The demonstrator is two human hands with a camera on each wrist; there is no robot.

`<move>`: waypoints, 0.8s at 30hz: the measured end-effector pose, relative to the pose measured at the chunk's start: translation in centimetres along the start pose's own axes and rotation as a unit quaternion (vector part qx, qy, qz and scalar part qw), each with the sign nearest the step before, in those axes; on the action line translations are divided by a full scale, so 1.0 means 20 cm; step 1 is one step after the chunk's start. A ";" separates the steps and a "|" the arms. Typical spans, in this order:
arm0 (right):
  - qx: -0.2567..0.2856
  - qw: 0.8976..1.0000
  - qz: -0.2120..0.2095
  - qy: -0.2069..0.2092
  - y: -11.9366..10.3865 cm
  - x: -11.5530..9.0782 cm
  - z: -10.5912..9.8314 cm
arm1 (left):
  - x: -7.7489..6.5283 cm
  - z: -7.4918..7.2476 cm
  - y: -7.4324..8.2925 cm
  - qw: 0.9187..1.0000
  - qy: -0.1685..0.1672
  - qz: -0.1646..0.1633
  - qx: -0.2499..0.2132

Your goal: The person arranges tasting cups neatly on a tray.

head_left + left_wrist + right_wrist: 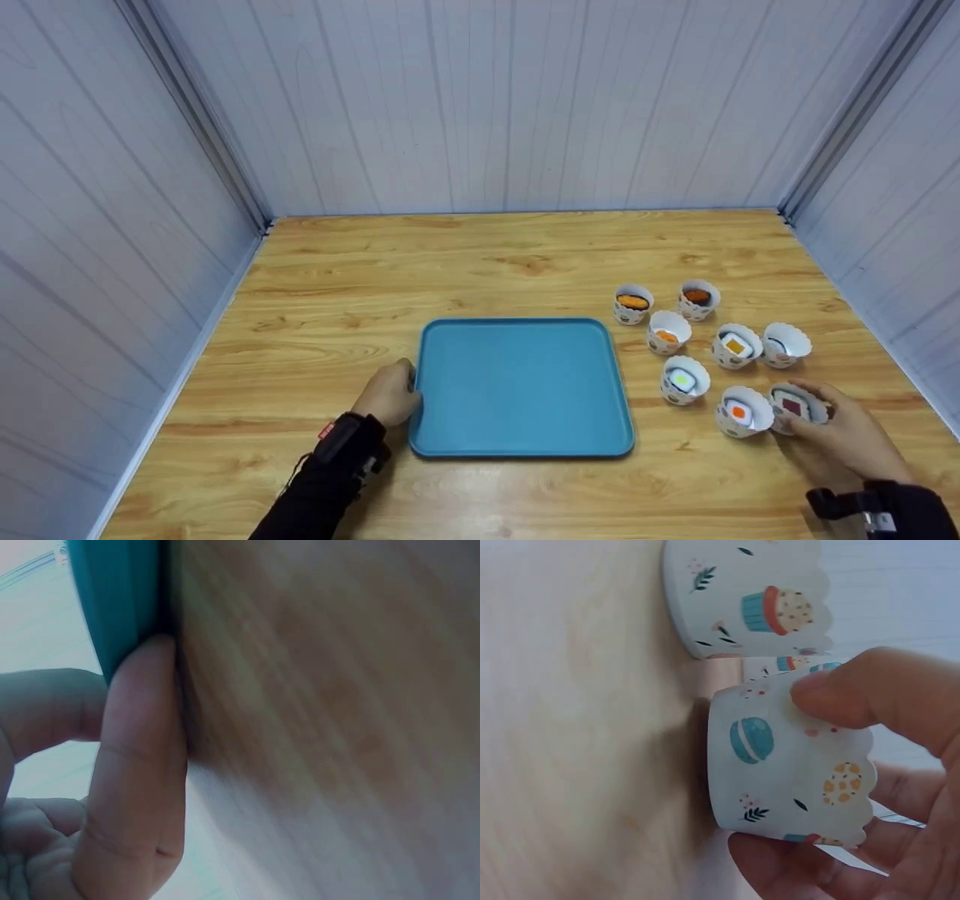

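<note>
My left hand [390, 394] pinches the left rim of a blue rectangular tray [521, 386] lying on the table. In the left wrist view a fingertip presses right at the tray's teal edge [124, 600]. At the right, my right hand [855, 431] holds a white paper baking cup [784, 757] printed with macarons and cookies, thumb on one side and fingers on the other. Inside that cup sits a sushi-like piece [791, 405] with a dark red centre. Just left of it stands another paper cup [744, 412] holding a piece with an orange centre.
Several more paper cups stand right of the tray, among them one with a green-centred piece [684, 381], one with a yellow-centred piece [736, 346] and one with an orange-topped piece [633, 303]. Pale panel walls [480, 105] enclose the wooden table [300, 300].
</note>
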State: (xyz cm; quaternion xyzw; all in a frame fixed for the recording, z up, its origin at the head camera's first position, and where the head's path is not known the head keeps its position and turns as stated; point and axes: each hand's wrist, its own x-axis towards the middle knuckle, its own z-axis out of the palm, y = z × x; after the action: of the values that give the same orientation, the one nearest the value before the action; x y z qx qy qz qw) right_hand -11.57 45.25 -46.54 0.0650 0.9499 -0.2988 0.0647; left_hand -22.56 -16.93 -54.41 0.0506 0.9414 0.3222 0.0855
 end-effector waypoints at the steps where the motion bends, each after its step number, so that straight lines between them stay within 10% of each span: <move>1: -0.002 1.000 0.005 0.003 -0.01 0.00 -0.01 | 0.00 0.00 0.00 1.000 0.000 -0.001 0.001; 13: 0.015 0.997 -0.051 0.048 -0.28 0.06 -0.12 | 0.00 0.00 0.00 1.000 0.004 0.002 0.010; 24: 0.059 0.988 -0.142 0.011 -0.73 0.20 -0.01 | 0.01 0.00 -0.01 1.000 -0.008 -0.003 0.007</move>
State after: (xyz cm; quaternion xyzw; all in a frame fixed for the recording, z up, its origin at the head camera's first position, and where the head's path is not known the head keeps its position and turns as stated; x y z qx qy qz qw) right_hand -17.94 33.89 -38.90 -0.0633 0.9309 -0.3597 0.0071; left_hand -22.75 -17.08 -54.58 0.0513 0.9431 0.3150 0.0934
